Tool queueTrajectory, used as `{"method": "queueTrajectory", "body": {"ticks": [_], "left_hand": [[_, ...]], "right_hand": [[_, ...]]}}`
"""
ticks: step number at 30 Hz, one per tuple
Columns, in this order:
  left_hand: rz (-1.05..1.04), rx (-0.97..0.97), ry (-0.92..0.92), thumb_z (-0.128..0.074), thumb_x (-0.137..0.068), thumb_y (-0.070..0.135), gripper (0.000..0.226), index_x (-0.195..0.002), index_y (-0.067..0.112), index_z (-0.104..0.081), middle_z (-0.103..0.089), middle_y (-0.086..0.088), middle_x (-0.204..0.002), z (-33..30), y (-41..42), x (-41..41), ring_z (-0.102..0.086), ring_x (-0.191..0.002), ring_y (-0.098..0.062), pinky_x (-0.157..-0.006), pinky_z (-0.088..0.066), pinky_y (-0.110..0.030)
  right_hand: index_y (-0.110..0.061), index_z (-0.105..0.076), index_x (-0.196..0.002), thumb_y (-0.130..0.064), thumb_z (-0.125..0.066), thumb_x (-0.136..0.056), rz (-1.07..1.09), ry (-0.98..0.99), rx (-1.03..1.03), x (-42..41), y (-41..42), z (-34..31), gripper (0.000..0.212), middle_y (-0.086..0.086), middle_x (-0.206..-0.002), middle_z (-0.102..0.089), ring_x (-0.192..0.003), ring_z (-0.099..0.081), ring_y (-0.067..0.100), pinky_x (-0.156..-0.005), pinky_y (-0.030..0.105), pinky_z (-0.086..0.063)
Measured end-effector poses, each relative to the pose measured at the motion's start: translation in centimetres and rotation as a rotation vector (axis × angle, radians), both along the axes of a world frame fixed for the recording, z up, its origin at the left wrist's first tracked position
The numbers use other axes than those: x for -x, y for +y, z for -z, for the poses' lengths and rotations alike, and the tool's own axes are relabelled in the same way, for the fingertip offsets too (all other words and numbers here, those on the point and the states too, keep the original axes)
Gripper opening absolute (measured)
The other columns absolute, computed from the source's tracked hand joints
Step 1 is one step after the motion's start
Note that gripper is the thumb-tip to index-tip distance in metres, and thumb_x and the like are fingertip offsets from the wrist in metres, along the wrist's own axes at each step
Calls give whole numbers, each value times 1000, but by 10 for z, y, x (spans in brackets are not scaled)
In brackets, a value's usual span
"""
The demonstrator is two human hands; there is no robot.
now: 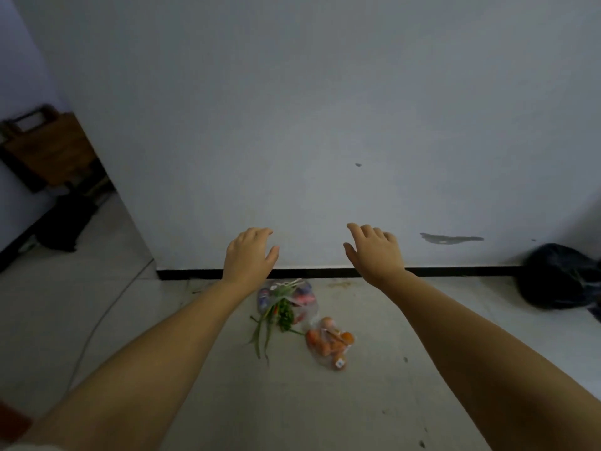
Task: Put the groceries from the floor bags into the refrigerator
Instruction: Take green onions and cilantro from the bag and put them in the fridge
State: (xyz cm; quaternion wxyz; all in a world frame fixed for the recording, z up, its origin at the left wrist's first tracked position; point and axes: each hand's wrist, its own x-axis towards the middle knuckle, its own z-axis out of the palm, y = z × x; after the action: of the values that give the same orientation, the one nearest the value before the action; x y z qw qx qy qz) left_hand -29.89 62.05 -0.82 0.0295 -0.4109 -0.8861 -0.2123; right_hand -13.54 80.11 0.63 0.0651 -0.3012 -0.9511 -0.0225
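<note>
hands: 2, left hand (248, 252) and right hand (374, 252) both loosely spread, holding nothing | bags: 2 clear on floor (195, 402), greens bag (284, 301) far, carrot bag (330, 343) nearer-right | black bag (559, 278): 1, far right

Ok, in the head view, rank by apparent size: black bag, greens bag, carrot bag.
1. Black bag, largest, though cut off at the frame edge.
2. Greens bag.
3. Carrot bag, close to the greens bag in size, so that order is unsure.

Floor (195, 369) open round bags (287, 304); wall (325, 125) blocks behind.
</note>
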Motion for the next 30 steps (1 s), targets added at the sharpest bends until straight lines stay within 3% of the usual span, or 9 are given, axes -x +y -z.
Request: {"method": "queueTrajectory", "body": {"ticks": [6, 16, 23, 30], "left_hand": [[-39, 55, -53, -46, -97, 32, 44, -136, 12, -47, -49, -10, -138, 29, 9, 89, -45, -126, -27, -103, -36, -37], [163, 169, -138, -45, -98, 33, 43, -136, 12, -47, -50, -9, -135, 87, 60, 210, -45, -124, -27, -100, -39, -35], [220, 270, -300, -47, -96, 32, 42, -135, 14, -48, -50, -7, -134, 163, 107, 244, -45, -124, -24, -99, -41, -34], [126, 369, -472, -46, -97, 32, 41, -134, 16, -47, -50, -7, -135, 264, 155, 277, -48, -122, -23, -95, -43, -32]], "right_hand": [[-19, -30, -144, -39, -30, -101, -45, -51, 43, 98, 14, 28, 48, 6, -137, -49, -124, -48, 27, -107, 42, -34], [-19, -31, -144, -38, -31, -101, 150, -48, 192, 198, 32, 92, 46, 5, -137, -49, -125, -48, 25, -105, 40, -35], [-19, -29, -144, -40, -30, -101, 228, -173, 344, 229, 63, 166, 48, 6, -141, -45, -125, -48, 26, -102, 38, -39], [-22, -26, -146, -38, -30, -101, 192, -258, 486, 272, 109, 266, 48, 5, -138, -47, -123, -48, 25, -101, 38, -41]]}}
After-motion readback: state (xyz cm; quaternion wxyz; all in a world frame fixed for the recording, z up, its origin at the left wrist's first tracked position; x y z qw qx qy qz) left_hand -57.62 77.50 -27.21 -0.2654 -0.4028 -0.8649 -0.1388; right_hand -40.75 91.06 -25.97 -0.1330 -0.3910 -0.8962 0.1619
